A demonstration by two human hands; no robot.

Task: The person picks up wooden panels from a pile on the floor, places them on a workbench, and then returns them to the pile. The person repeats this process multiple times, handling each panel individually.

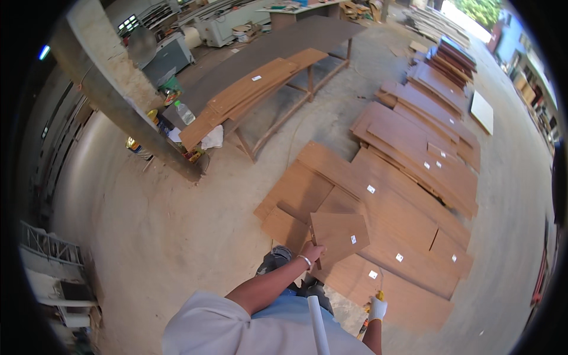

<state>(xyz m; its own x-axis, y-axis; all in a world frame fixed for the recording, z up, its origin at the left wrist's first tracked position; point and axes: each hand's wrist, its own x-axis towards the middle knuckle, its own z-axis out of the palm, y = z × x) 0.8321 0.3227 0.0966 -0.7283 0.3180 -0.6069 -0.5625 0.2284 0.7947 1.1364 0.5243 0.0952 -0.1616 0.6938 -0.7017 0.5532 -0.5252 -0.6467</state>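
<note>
My bare left hand, with a light band at the wrist, is closed round the near left edge of a brown wooden panel. The panel is held up over other brown boards, and a small white label is on its face. In a white glove, my right hand is closed on a yellow-handled tool whose exact kind I cannot make out. That hand is beside the near edge of a long brown board lying low in front of me.
More labelled brown boards lie in overlapping stacks running away to the right. A long dark table with curved brown panels stands at the back left. Nearer left is a slanting post; a white board lies far right.
</note>
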